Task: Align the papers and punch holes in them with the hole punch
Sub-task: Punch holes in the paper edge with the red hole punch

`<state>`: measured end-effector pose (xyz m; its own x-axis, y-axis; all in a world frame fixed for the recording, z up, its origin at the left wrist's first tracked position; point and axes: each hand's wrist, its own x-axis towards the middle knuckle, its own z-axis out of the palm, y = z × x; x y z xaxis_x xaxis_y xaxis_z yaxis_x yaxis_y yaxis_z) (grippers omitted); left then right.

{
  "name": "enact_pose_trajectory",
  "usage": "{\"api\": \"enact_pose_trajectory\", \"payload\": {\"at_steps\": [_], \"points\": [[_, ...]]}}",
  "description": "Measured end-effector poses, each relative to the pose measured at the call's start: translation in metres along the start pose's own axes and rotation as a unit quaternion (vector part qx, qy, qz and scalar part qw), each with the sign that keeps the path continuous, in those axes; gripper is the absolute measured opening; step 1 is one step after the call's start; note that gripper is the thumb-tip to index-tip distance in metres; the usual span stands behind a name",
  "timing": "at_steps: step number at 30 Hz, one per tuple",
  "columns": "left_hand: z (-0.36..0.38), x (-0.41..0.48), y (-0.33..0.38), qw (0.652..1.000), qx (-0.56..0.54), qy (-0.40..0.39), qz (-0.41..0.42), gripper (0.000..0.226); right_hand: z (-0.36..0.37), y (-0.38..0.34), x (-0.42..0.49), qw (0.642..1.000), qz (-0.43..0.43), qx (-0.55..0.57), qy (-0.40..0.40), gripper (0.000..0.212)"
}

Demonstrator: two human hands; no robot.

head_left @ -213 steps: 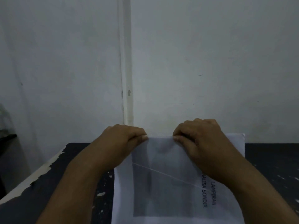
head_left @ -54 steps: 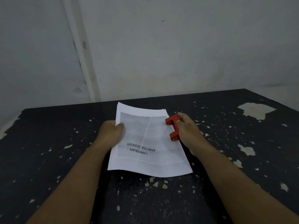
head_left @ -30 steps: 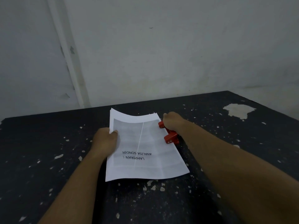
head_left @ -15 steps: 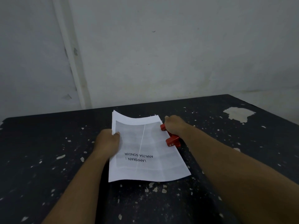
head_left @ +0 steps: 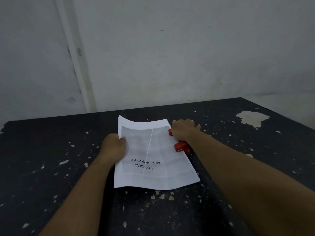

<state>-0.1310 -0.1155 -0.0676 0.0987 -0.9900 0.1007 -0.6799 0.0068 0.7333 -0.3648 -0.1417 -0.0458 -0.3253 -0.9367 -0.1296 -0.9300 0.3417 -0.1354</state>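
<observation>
both forearms enter from the bottom edge of the frame, cut off below the elbow, and reach up toward the middle. between them a stack of white papers (head_left: 153,155) lies on the table (head_left: 51,167), its near edge wavy and its far left corner curled up off the surface; how many sheets there are cannot be told. the top sheet carries a grey printed block with a pale line down it and the words "lampiran : analisa sondir", upside down from here. the left hand (head_left: 113,147) grips the stack's left edge, thumb on top of the sheet, the other fingers hidden under or behind the paper. at the right edge of the stack the right hand (head_left: 183,131) is pressed down flat over the red hole punch (head_left: 180,146), fingers spread toward the far side; only the punch's two red ends show (the middle is under the palm), and whether the paper sits in its slot is hidden. compared with half a second ago the hands, papers and punch sit much as they did, the right hand flatter on the punch. the table is matt black with many pale chips and one large bare patch at the upper right. behind it stands a rough, stained white wall (head_left: 187,57) with a vertical pale strip (head_left: 75,57) at the upper left
</observation>
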Motion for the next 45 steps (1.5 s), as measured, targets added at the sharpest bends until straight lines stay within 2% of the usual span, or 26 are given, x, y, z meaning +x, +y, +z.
{"api": "enact_pose_trajectory", "payload": {"at_steps": [4, 7, 14, 17, 20, 24, 27, 34, 36, 38, 40, 41, 43, 45], "points": [[0.0, -0.003, -0.003, 1.0, -0.015, 0.002, -0.008, 0.034, 0.022, 0.01, -0.005, 0.995, 0.046, 0.071, 0.051, 0.065], [0.001, -0.006, 0.0, 1.0, -0.026, 0.0, -0.013, 0.031, 0.029, 0.017, 0.001, 0.993, 0.029, 0.093, 0.069, 0.063], [-0.002, -0.006, 0.0, 0.999, -0.031, -0.001, -0.01, 0.034, 0.015, 0.013, 0.002, 0.997, 0.011, 0.067, 0.037, 0.069], [-0.004, -0.007, 0.001, 0.999, -0.037, -0.003, -0.01, 0.032, -0.006, 0.006, -0.002, 0.983, 0.011, 0.182, 0.002, 0.075], [-0.004, -0.008, -0.001, 0.999, -0.04, -0.007, -0.014, 0.032, -0.013, 0.016, -0.02, 0.956, 0.039, 0.291, -0.01, 0.062], [-0.005, -0.007, 0.0, 0.999, -0.037, -0.008, -0.007, 0.031, 0.008, 0.026, -0.036, 0.974, 0.022, 0.22, 0.039, 0.05], [-0.006, -0.008, 0.0, 0.999, -0.041, -0.007, -0.005, 0.032, 0.008, 0.031, -0.04, 0.968, 0.009, 0.242, 0.064, 0.044], [-0.013, -0.011, -0.005, 0.998, -0.058, 0.0, 0.007, 0.035, -0.004, 0.064, -0.03, 0.972, 0.052, 0.219, 0.066, 0.046], [-0.015, -0.011, -0.006, 0.997, -0.071, 0.003, 0.01, 0.036, -0.002, 0.064, -0.033, 0.971, 0.055, 0.174, 0.155, 0.044], [-0.016, -0.012, -0.008, 0.996, -0.084, 0.012, 0.014, 0.037, 0.001, 0.058, -0.044, 0.946, 0.008, 0.132, 0.296, 0.032], [-0.018, -0.013, -0.01, 0.995, -0.1, 0.02, 0.02, 0.038, 0.003, 0.047, -0.058, 0.918, -0.071, 0.118, 0.372, 0.017], [-0.018, -0.014, -0.011, 0.993, -0.115, 0.023, 0.022, 0.038, 0.004, 0.042, -0.064, 0.914, -0.107, 0.121, 0.371, 0.017], [-0.02, -0.015, -0.013, 0.988, -0.149, 0.028, 0.018, 0.037, 0.007, 0.033, -0.072, 0.923, -0.162, 0.148, 0.316, 0.023], [-0.022, -0.017, -0.013, 0.984, -0.173, 0.038, 0.017, 0.035, 0.009, 0.024, -0.078, 0.931, -0.169, 0.214, 0.242, 0.025]]}}
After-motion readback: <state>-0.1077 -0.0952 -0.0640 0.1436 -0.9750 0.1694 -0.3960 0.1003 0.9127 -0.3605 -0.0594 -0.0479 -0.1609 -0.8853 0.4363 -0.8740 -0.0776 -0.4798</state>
